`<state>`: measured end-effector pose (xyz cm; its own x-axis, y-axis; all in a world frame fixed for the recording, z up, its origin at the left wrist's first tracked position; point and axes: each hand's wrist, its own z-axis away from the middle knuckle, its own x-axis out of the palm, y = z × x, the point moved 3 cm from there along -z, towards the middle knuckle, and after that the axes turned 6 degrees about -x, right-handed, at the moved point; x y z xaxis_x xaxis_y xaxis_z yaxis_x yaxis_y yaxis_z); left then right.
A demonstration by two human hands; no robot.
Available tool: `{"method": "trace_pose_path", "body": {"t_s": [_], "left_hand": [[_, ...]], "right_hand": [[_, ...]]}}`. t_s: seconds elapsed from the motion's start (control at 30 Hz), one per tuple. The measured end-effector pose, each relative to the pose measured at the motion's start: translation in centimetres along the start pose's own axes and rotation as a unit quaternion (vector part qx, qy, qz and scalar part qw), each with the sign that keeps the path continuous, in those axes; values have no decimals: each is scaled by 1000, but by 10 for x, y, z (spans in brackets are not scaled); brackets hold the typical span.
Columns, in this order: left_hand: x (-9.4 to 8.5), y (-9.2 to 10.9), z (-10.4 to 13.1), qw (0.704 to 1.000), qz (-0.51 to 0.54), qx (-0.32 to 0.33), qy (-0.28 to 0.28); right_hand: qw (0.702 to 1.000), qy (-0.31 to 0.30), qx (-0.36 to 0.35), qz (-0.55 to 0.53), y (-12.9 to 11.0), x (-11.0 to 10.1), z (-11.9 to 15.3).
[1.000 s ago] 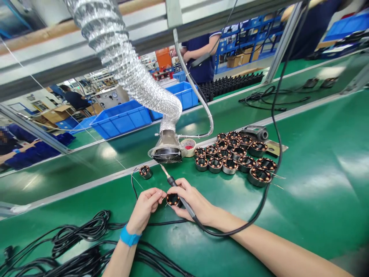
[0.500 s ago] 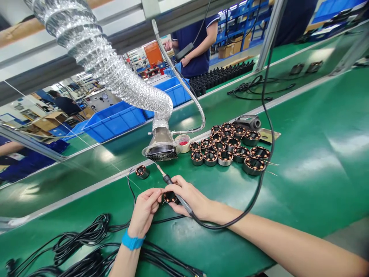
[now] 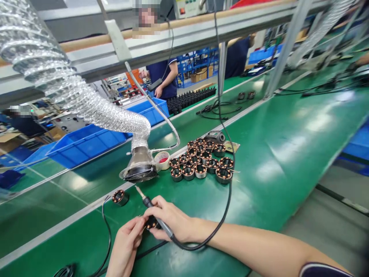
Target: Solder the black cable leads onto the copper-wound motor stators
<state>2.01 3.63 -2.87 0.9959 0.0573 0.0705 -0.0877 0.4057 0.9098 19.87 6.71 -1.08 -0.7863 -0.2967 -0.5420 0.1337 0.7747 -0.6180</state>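
My right hand (image 3: 175, 221) is closed around a soldering iron (image 3: 165, 227) and a copper-wound motor stator (image 3: 152, 223) together. The iron lies slantwise over the stator, its tip pointing up and left toward the fume hood. With thumb and forefinger pinched, my left hand (image 3: 128, 238) grips a thin wire at the stator's left side; the fingertips partly hide it. A single stator (image 3: 119, 197) rests on the green bench (image 3: 184, 200) beyond my left hand. Several more stators (image 3: 200, 169) stand grouped farther back on the right.
A fume hood (image 3: 140, 165) on a silver flexible duct (image 3: 112, 111) hangs ahead of my hands. Beside it stands a roll of tape (image 3: 163, 159). The iron's black cord (image 3: 229, 192) loops past the stators. Blue bins (image 3: 86, 146) and a co-worker (image 3: 164, 79) are across the bench.
My view has swung right and upward, so the bench scene sits farther left. Both hands keep nearly the same grip on the iron, stator and wire.
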Motion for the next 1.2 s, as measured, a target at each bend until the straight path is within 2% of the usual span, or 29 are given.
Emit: {"method": "trace_pose_path", "body": {"t_s": [0.13,0.4,0.67,0.93,1.07,1.2], "left_hand": [[1,2,3,1000,8,-6,14],[4,14,15,996,56,26,-65],[2,4,3,999,37,14,-21],[15,12,1,999,25,11,-28],[6,17,7,1000,-5,2,-20],[-12,24,16,998,-52,36,28]], "right_hand": [[1000,-4,-5,5,-1,0,0],[1000,12,0,-21,2,2,-3],[1000,17,1,-5,2,0,-4],[1000,15,-6,-8,3,4,-4],[1000,11,-6,5,2,2,-5],[1000,20,0,11,3,-3,-7]]}}
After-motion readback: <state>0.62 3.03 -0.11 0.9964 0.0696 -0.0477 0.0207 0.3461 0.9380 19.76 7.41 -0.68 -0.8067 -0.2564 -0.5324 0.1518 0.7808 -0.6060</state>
